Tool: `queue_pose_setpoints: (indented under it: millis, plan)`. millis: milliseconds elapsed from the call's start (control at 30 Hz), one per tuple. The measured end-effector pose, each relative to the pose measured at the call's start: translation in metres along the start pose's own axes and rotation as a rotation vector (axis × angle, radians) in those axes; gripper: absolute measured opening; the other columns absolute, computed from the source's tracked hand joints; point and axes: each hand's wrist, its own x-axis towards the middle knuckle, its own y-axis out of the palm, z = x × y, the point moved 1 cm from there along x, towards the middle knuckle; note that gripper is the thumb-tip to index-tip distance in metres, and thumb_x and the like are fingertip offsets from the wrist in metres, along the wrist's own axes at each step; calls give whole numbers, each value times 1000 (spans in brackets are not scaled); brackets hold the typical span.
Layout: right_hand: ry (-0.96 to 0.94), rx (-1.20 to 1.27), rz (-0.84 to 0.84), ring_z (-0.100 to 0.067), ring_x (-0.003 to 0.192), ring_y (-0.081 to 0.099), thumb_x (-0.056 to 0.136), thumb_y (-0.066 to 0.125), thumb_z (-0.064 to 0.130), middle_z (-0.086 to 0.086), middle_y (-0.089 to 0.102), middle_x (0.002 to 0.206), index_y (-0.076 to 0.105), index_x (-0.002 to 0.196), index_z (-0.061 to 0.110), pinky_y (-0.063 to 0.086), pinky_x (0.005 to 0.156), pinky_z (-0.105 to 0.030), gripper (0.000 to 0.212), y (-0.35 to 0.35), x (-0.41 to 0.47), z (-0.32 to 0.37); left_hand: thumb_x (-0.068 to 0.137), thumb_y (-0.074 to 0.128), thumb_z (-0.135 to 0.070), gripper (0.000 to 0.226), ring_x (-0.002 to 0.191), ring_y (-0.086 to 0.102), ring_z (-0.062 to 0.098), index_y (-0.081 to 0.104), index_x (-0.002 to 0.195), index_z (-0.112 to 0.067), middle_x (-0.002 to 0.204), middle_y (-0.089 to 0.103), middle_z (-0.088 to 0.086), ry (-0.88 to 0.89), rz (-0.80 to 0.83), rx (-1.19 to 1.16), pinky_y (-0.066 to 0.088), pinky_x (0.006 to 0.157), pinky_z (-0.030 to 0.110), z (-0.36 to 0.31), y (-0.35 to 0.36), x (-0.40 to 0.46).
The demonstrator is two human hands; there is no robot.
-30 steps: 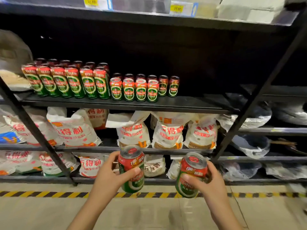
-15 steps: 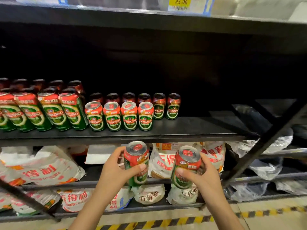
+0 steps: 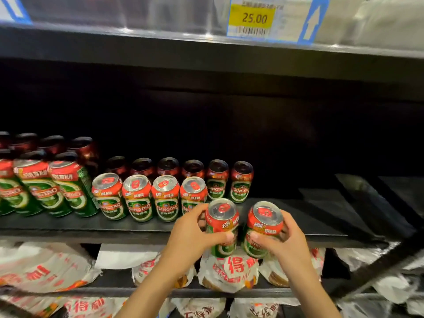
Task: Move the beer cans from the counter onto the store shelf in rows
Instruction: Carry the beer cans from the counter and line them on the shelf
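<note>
Tall cans, far left: a block of tall red-and-green aluminium beer cans already stands on the black store shelf, at least two deep, the rear ones lost in shadow.
Short cans, front row: four short red-and-green beer cans stand side by side just right of the tall block, near the shelf's front edge.
Short cans, back row: six short cans stand behind them; the last two reach further right than the front row, so the front row is two short of matching.
Left hand: the left hand grasps one short red-and-green can round its body, thumb across the label, held upright at the shelf's front lip just right of the fourth front can.
Right hand: the right hand grasps a second short can in the same way, just beside the first; I cannot tell whether they touch.
Shelf, right part: bare black board, room for more rows.
Done, by my reading: most of two short rows and the tall block are placed.
Left: both held cans not yet set down; they look bound for the front-row gap. The counter is out of view, so how many cans wait there cannot be told.
Below: white printed bags on the lower shelf.
</note>
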Motion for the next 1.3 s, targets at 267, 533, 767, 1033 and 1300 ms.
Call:
queue_pose_setpoints:
  millis: [267, 533, 767, 1033, 1300]
  plan:
    - [-38, 31, 54, -2, 97, 65, 63, 84, 10, 7, 68, 108, 56, 116, 27, 55, 81, -21, 62, -1, 44, -12, 62, 84, -28, 60, 93, 58, -15, 56, 114, -38, 103, 65, -25, 18, 0, 66, 48, 80, 8, -1, 19, 43]
    - [-74, 50, 106, -5, 101, 65, 67, 82, 10, 8, 69, 109, 57, 117, 27, 54, 85, -21, 59, -1, 70, -23, 65, 82, -31, 63, 98, 57, -9, 52, 119, -41, 103, 63, -26, 28, -82, 171, 48, 89, 19, 3, 35, 55]
    - [-66, 22, 138, -2, 101, 64, 67, 82, 11, 11, 68, 109, 56, 117, 33, 53, 80, -20, 61, 1, 85, -33, 73, 78, -21, 60, 91, 47, -23, 42, 111, -50, 98, 49, -37, 9, -53, 134, 36, 82, 2, -2, 37, 56]
    - [-85, -37, 185, 3, 112, 55, 64, 82, 32, 18, 58, 122, 44, 130, 36, 48, 87, -14, 77, -1, 87, -43, 82, 68, -30, 79, 116, 23, -16, 17, 142, -42, 125, 25, -34, 24, -98, 315, 22, 95, 6, -13, 39, 48]
    - [-118, -147, 230, 7, 116, 48, 63, 71, 45, 27, 49, 126, 35, 125, 53, 41, 88, -8, 72, -12, 92, -24, 84, 47, -61, 65, 124, 41, 11, 35, 139, -28, 136, 46, -9, 423, 17, 1009, 27, 106, 26, -50, 2, 74]
